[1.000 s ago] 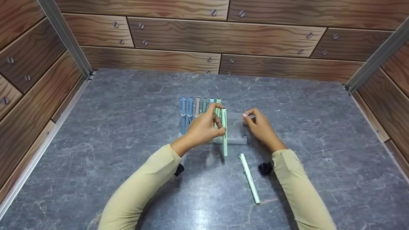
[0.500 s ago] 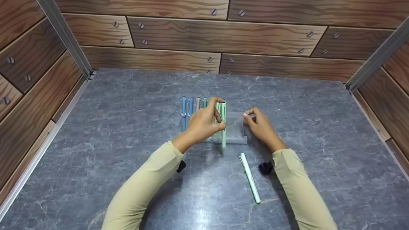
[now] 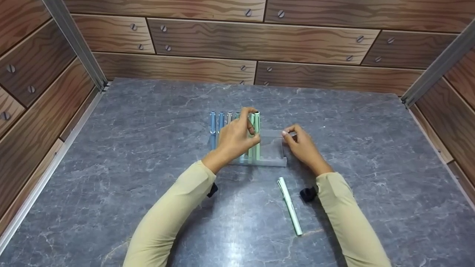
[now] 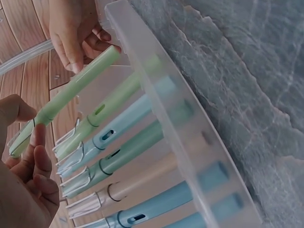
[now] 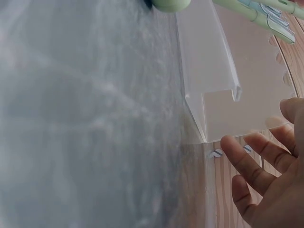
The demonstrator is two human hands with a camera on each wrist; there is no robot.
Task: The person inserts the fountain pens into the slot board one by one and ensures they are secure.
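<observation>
My left hand (image 3: 236,139) pinches a light green pen (image 3: 257,124) between thumb and fingers, upright in front of the frosted clear pen stand (image 3: 274,148). In the left wrist view the pen's lower end is close to the stand's front lip (image 4: 147,80), beside another light green pen (image 4: 107,107). Several blue, grey and green pens stand in a row to the left, partly hidden behind the hand. My right hand (image 3: 303,148) holds the stand's right side edge, with the thumb (image 5: 290,108) in front and fingertips behind the panel.
Another light green pen (image 3: 290,207) lies slanted on the grey marbled tabletop (image 3: 371,148), in front of the stand. Wood-patterned walls (image 3: 259,40) enclose the table at the back and sides. A black wrist device (image 3: 308,194) sits under the right sleeve.
My left hand has moved up and away from me, carrying the light green pen from in front of the stand to its row. The right hand stays at the stand's edge.
</observation>
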